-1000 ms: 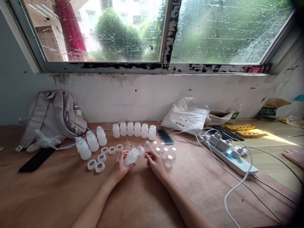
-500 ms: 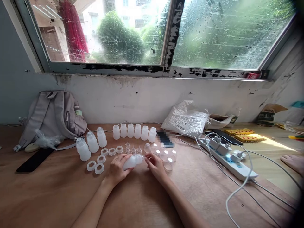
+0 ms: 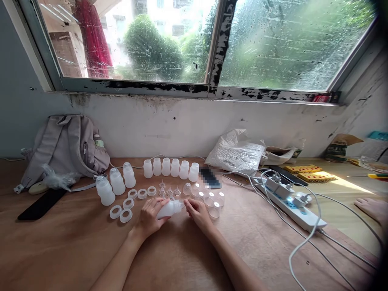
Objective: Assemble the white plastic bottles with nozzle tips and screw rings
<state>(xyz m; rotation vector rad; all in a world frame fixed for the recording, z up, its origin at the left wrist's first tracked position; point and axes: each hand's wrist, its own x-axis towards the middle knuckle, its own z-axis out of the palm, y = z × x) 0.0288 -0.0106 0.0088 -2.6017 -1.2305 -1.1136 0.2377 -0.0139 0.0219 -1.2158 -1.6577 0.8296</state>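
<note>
The bottle is being gripped sideways by the left hand while the right hand, fingers pinched together at its mouth, is best kept square to it.

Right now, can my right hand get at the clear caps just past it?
Probably yes: the right hand lies beside the caps, with bare table around them. It is pinching the bottle mouth, so it must let go.

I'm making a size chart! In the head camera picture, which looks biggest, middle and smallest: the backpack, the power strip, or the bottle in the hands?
1. Backpack
2. Power strip
3. Bottle, held in the left hand, looks smallest.
</note>
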